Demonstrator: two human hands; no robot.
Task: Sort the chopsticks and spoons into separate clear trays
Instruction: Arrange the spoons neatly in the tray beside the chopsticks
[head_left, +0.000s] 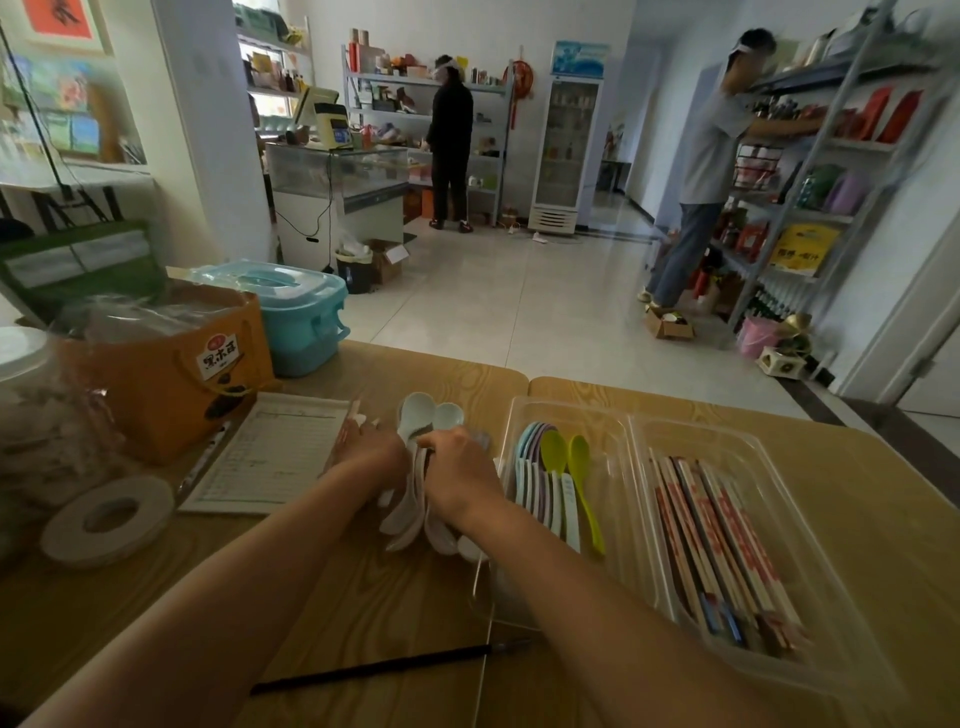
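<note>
A pile of white spoons (421, 421) lies on the wooden table between my hands. My left hand (371, 457) and my right hand (460, 470) both close around this bundle, bowls pointing away and handles toward me. To the right stands a clear tray (566, 410) with pastel and yellow-green spoons (558, 467) lined up inside. Further right a second clear tray (727, 434) contains several wrapped chopsticks (711, 530) with red print. A few wrapped chopsticks (353, 415) peek out just beyond my left hand.
An orange box (166, 374), a blue plastic container (301, 317), a printed sheet (270, 452) and a tape roll (106, 519) sit at the left. A black brush (384, 667) lies near the front edge. Two people stand at shelves across the room.
</note>
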